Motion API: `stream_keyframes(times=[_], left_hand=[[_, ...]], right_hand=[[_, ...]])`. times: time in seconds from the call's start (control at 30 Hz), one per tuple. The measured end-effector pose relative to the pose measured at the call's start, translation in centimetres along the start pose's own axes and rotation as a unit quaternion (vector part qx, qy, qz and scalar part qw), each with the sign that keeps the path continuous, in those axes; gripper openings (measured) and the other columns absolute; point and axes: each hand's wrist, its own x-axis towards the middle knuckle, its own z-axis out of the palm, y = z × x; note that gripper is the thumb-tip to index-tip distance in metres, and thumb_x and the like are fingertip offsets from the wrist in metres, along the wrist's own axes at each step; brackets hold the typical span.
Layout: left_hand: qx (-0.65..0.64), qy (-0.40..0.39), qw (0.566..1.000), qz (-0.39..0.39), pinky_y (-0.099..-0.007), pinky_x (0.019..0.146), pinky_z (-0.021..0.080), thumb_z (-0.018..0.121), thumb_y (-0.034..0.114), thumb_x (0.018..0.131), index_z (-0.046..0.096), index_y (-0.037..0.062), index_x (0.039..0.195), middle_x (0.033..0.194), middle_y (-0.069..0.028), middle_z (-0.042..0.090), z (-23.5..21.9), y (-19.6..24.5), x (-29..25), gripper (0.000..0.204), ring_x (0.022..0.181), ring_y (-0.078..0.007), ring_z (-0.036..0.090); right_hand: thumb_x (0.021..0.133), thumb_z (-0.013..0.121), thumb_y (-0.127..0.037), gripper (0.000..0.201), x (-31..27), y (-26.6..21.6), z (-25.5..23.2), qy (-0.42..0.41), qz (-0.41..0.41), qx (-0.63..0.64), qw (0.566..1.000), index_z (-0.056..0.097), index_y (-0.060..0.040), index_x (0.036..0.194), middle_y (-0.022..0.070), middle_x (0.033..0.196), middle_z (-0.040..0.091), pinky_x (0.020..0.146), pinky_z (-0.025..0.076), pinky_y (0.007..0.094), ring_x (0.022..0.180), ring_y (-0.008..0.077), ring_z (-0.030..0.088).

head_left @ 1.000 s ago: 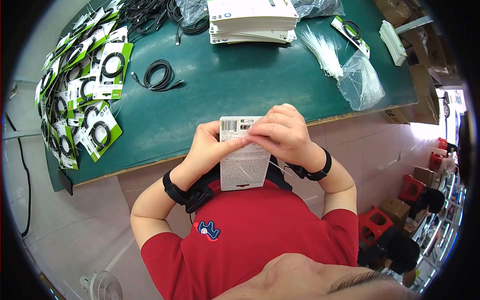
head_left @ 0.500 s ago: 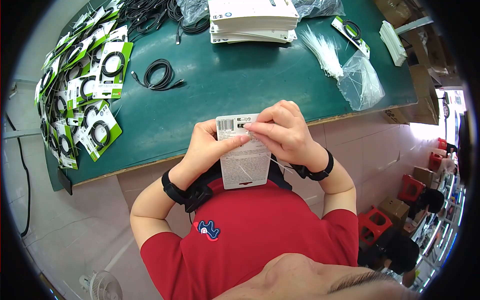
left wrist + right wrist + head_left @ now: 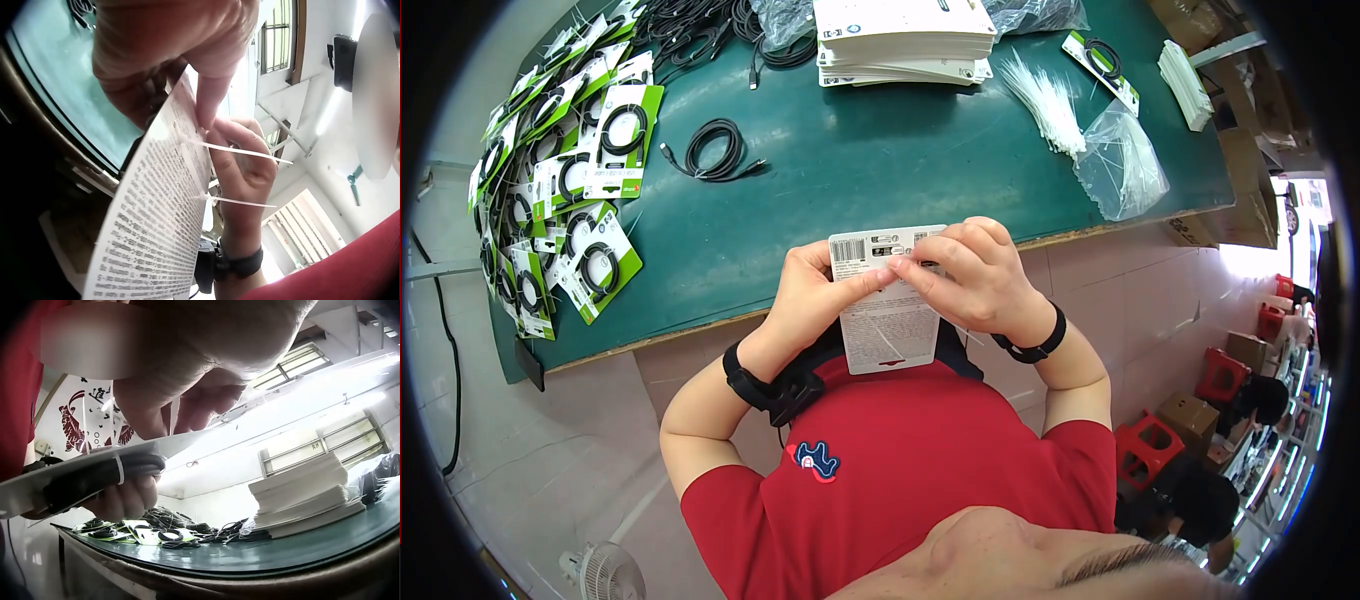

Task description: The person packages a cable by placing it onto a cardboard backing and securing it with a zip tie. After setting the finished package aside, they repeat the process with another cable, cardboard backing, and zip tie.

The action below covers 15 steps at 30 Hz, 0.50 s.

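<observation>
A white printed card is held back side up over the lap, its barcode end away from the body. The left hand grips its left edge, thumb on the printed face and fingers beneath. The right hand has thumb and fingertips together at the card's upper right part. In the left wrist view two white ties stick out of the card's face. The right wrist view shows a black coiled cable against the underside, with a white tie round it.
Many carded cables lie heaped on the green table's left side, beside a loose coiled cable. Farther back stands a card stack. White ties and a plastic bag lie at the right.
The card has shifted slightly left and tilted a little. The right hand's fingers have moved from beside the left thumb to slightly farther right, curling more over the card.
</observation>
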Motion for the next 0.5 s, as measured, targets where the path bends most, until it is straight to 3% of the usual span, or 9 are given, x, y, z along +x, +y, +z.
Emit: stream_keyframes(times=[0.1,0.17,0.2,0.27,0.3,0.4,0.43,0.5], left_hand=[[0.009,0.005,1.000,0.023,-0.0289,0.077,0.057,0.078,0.011,0.085,0.072,-0.0023,0.104,0.098,-0.0117,0.075,0.1,0.3,-0.3,0.024,0.087,-0.0171,0.071],[0.016,0.009,0.999,0.036,-0.0286,0.075,0.057,0.079,0.011,0.085,0.073,-0.0021,0.103,0.097,-0.0123,0.075,-0.1,0.6,-0.6,0.023,0.085,-0.0184,0.072],[0.124,0.008,0.982,0.144,-0.0285,0.073,0.056,0.079,0.010,0.083,0.073,-0.0017,0.101,0.096,-0.0128,0.075,-0.2,0.8,-0.8,0.022,0.083,-0.0195,0.072],[0.330,0.003,0.878,0.347,-0.0283,0.069,0.055,0.080,0.008,0.078,0.073,-0.0009,0.098,0.094,-0.0137,0.074,-0.4,1.3,-1.1,0.023,0.079,-0.0217,0.071],[0.332,0.000,0.877,0.347,-0.0283,0.069,0.055,0.080,0.008,0.078,0.073,-0.0009,0.098,0.094,-0.0137,0.074,-0.4,1.5,-1.2,0.023,0.079,-0.0217,0.071],[0.363,-0.100,0.754,0.537,-0.0284,0.064,0.054,0.077,0.007,0.074,0.073,0.0009,0.093,0.095,-0.0140,0.072,-0.4,2.0,-1.7,0.020,0.076,-0.0229,0.069],[0.363,-0.103,0.756,0.535,-0.0284,0.064,0.054,0.077,0.007,0.074,0.073,0.0009,0.093,0.095,-0.0140,0.072,-0.4,2.1,-2.0,0.020,0.076,-0.0229,0.069],[0.389,-0.130,0.717,0.563,-0.0285,0.065,0.054,0.074,0.007,0.075,0.072,0.0013,0.093,0.098,-0.0131,0.072,-0.4,2.1,-2.5,0.019,0.078,-0.0205,0.069]], right_hand=[[0.071,0.074,-0.005,0.032,0.2,0.0,-0.3,0.003,-0.004,-0.001,1.000,0.073,-0.0123,0.102,-0.0009,0.096,0.061,0.075,0.042,0.0329,0.081,0.0180,0.056],[0.081,0.068,0.000,0.023,0.4,0.4,-0.8,0.055,0.066,0.215,0.973,0.072,-0.0071,0.103,0.0025,0.094,0.061,0.072,0.044,0.0317,0.080,0.0177,0.056],[0.081,0.068,0.000,0.023,0.4,0.5,-1.1,0.056,0.065,0.215,0.973,0.072,-0.0071,0.103,0.0025,0.094,0.061,0.072,0.044,0.0317,0.080,0.0177,0.056],[0.086,0.065,0.004,0.019,-0.1,0.7,-1.8,0.135,0.253,0.356,0.889,0.071,-0.0021,0.103,0.0064,0.093,0.062,0.071,0.046,0.0298,0.080,0.0174,0.058],[0.086,0.065,0.004,0.019,-0.2,0.9,-2.0,0.139,0.254,0.355,0.889,0.071,-0.0021,0.103,0.0064,0.093,0.062,0.071,0.046,0.0298,0.080,0.0174,0.058],[0.089,0.065,0.003,0.015,-0.3,1.5,-2.4,0.001,0.367,0.551,0.749,0.070,-0.0001,0.103,0.0085,0.095,0.063,0.073,0.048,0.0284,0.081,0.0175,0.058],[0.089,0.065,0.003,0.015,-0.2,1.5,-2.3,0.003,0.369,0.552,0.747,0.070,-0.0001,0.103,0.0085,0.095,0.063,0.073,0.048,0.0284,0.081,0.0175,0.058],[0.088,0.067,0.001,0.015,-0.1,1.4,-2.0,-0.061,0.291,0.508,0.809,0.071,-0.0007,0.102,0.0094,0.097,0.063,0.075,0.048,0.0294,0.083,0.0188,0.059]])
